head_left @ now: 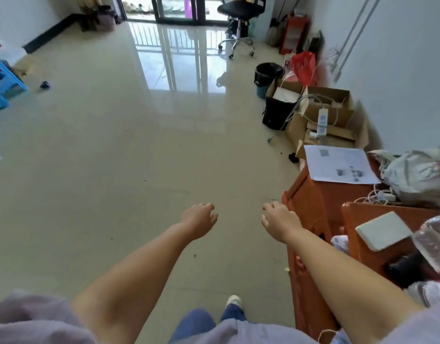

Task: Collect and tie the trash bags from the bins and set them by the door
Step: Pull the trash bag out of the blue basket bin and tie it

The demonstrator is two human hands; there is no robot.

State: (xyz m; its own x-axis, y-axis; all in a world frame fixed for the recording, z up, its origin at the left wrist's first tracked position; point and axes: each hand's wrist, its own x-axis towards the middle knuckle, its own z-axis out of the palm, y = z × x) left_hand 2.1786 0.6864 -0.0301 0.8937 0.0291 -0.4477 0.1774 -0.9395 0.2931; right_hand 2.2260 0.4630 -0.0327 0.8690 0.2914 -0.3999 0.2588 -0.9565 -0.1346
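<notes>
A lived-in home room here: glossy tiled floor (139, 145), glass balcony door (174, 8), office chair (241, 11), cardboard boxes (328, 112), wooden cabinet (310, 209).

Far bin (106, 17) blurred, perhaps lined.

Bright daylight from glass door (175, 8), strong glare streak on glossy floor (114, 157); wide-angle bending at edges, overall soft, slightly blurry.

Pale lilac sleeves (27, 316) pushed above bare forearms, blue jeans (196, 321), one white shoe (234, 301).
</notes>
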